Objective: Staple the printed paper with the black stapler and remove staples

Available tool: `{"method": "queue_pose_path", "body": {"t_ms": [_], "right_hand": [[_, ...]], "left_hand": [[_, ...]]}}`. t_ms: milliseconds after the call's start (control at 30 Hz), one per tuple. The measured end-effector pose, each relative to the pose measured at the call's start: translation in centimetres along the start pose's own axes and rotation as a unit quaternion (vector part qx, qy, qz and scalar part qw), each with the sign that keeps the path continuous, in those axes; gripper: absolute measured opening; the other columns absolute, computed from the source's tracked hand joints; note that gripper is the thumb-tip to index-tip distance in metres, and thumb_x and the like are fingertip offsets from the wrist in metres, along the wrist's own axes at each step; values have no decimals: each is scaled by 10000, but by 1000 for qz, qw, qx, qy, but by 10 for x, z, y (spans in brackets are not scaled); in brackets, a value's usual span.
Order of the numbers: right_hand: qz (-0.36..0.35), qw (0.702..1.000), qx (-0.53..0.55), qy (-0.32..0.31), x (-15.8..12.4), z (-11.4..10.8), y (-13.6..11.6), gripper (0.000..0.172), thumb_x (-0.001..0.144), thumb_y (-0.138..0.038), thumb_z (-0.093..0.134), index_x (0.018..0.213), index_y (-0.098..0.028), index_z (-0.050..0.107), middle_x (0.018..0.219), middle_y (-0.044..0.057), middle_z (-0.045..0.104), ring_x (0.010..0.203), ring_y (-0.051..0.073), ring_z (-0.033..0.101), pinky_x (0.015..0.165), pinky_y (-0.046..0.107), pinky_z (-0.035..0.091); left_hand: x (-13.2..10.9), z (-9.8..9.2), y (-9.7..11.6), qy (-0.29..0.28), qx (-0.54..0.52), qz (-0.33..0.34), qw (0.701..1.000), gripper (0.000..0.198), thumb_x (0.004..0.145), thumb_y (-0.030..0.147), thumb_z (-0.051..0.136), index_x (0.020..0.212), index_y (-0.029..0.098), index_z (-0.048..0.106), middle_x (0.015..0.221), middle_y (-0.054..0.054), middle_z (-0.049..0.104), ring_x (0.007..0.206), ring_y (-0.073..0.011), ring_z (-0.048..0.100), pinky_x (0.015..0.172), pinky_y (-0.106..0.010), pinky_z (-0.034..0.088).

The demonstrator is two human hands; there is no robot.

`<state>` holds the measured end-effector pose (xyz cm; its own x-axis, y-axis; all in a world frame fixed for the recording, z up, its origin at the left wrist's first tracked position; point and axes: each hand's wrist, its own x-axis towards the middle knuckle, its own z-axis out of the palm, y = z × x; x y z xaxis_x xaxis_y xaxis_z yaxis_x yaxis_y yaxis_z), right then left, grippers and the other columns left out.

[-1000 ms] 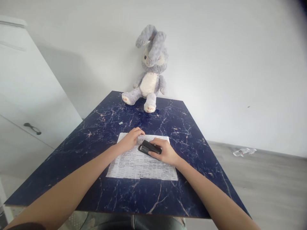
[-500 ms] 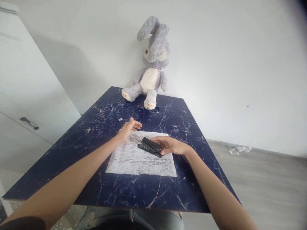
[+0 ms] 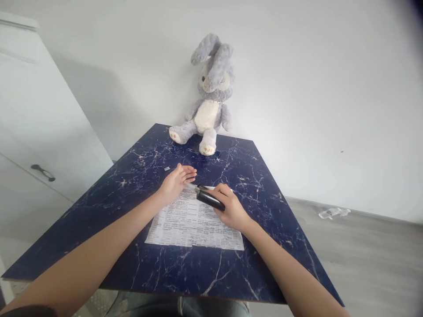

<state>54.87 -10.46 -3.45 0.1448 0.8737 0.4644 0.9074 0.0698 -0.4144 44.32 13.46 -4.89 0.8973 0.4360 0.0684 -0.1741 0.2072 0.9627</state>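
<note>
One blue marbled table (image 3: 257, 185) fronts a white wall (image 3: 297, 88), right hand (image 3: 230, 208) gripping a black stapler (image 3: 210, 200), left hand (image 3: 175, 182) loosely spread.

Paper (image 3: 194, 229) lies on the worktop (image 3: 264, 264), nearer the near edge than the far edge. Stapler (image 3: 211, 201) is in the right hand (image 3: 229, 207), over the paper's far right portion. Left hand (image 3: 175, 181) is at the paper's far left corner. Small piece (image 3: 167, 168) lies just beyond that hand. Plush rabbit (image 3: 207, 116) sits at the far edge, before the wall (image 3: 313, 88). Cabinet (image 3: 42, 114) stands beyond the left edge; plastic item (image 3: 333, 213) lies on the floor (image 3: 370, 259), right of the right edge.
</note>
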Motion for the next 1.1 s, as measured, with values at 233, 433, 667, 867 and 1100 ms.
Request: {"method": "queue_pose_path", "body": {"t_ms": [233, 433, 667, 867, 1100], "right_hand": [[-37, 959, -275, 52, -7, -1, 10, 705, 924, 20, 491, 1499, -386, 529, 1049, 79, 618, 864, 236, 464, 786, 405, 350], [32, 978, -176, 111, -1, 0, 7, 568, 881, -10, 550, 1340, -324, 661, 1045, 84, 601, 910, 250, 503, 807, 409, 390], [161, 979, 112, 51, 6, -11, 14, 172, 849, -284, 723, 830, -195, 578, 798, -14, 522, 680, 155, 497, 636, 296, 360], [72, 994, 65, -41, 5, -6, 18, 306, 885, -403, 775, 1084, -183, 693, 943, 47, 636, 828, 200, 574, 765, 336, 456], [-77, 986, 41, 142, 3, -4, 1, 354, 1003, -335, 669, 1353, -288, 654, 1156, 90, 683, 996, 238, 640, 899, 448, 516]], "left_hand": [[-9, 6, 5, -152, -81, -180, 968, 673, 1014, 719, 345, 1191, 151, 661, 1271, -213, 696, 1250, -345, 650, 1024, -500, 552], [-5, 7, -5, -107, -71, -125, 984, 197, 994, 208, 578, 1156, 148, 673, 1300, -176, 697, 1275, -290, 651, 1136, -458, 505], [-8, 0, 6, 191, 175, 154, 954, 240, 1062, 368, 502, 1174, 175, 590, 1092, -118, 757, 901, -221, 770, 915, -427, 608], [-25, 8, 12, 66, 478, 429, 764, 145, 1033, 277, 597, 1116, 214, 697, 958, -53, 804, 835, -198, 763, 857, -357, 587], [-35, 25, 23, -54, 547, 566, 614, 124, 990, 142, 636, 1106, 175, 665, 887, -29, 791, 702, -155, 738, 669, -300, 555]]}}
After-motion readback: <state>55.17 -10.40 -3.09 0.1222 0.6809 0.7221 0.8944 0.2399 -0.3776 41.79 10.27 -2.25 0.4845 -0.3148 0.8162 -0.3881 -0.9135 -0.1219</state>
